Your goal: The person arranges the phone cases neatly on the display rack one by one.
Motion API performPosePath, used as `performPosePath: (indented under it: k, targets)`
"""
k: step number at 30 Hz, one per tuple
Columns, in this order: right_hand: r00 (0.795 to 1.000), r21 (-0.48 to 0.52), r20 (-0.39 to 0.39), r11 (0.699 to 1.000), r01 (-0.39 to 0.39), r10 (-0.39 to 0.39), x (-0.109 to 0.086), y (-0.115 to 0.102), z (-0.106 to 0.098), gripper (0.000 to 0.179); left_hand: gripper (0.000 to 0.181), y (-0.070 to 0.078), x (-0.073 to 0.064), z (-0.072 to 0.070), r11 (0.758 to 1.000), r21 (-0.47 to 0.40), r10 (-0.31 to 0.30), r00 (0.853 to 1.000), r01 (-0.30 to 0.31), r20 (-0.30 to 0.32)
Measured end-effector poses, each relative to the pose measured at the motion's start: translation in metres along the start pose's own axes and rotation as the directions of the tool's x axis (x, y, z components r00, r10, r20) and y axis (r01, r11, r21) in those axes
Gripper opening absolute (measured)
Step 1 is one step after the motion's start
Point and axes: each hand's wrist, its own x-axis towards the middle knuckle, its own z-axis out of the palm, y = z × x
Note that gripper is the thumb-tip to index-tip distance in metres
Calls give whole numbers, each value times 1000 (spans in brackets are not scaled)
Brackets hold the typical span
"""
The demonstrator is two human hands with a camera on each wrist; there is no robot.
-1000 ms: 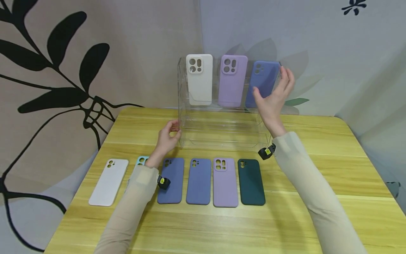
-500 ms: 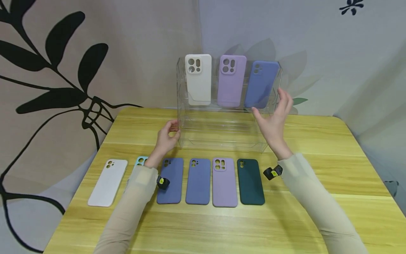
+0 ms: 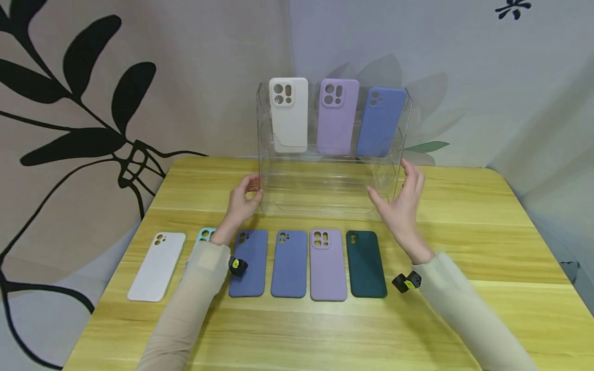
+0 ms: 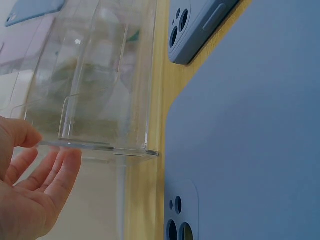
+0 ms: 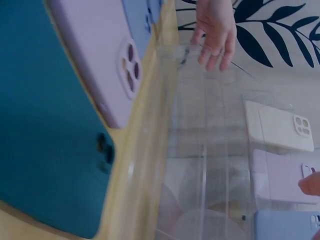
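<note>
A clear acrylic display rack [image 3: 320, 210] stands at the back of the table. Along its top tier lean a white phone case [image 3: 290, 129], a light purple phone case [image 3: 336, 129] and a blue phone case [image 3: 380, 123]. My left hand [image 3: 243, 201] pinches the rack's left side panel; in the left wrist view, thumb and fingers [image 4: 65, 172] lie on either side of its edge. By the right side panel is my right hand [image 3: 403, 211], thumb and fingers spread apart with nothing gripped. In the right wrist view only a fingertip [image 5: 311, 184] of it shows.
In front of the rack lies a row of phone cases: white [image 3: 157, 268], light blue [image 3: 206, 234] mostly hidden under my left arm, two blue-grey ones [image 3: 290, 265], purple [image 3: 328, 273] and dark green [image 3: 366, 265]. A wall [image 3: 223, 77] rises behind the table [image 3: 301, 335].
My right hand has come away from the blue phone case on the top tier and moved down beside the rack's right side. The left hand stays on the left panel.
</note>
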Motion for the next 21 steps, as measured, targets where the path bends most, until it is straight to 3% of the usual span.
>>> performPosePath:
  k: [14,21]
  targets:
    - [985,-43,137,994,-103,108,-53,-2,-7,80,33,0,1,1,1000,3,-3,1000,3,-10]
    - [947,-79,253,980,-182,197,-75,-2,-7,81,35,-39,8,3,1000,18,-15,1000,15,-15]
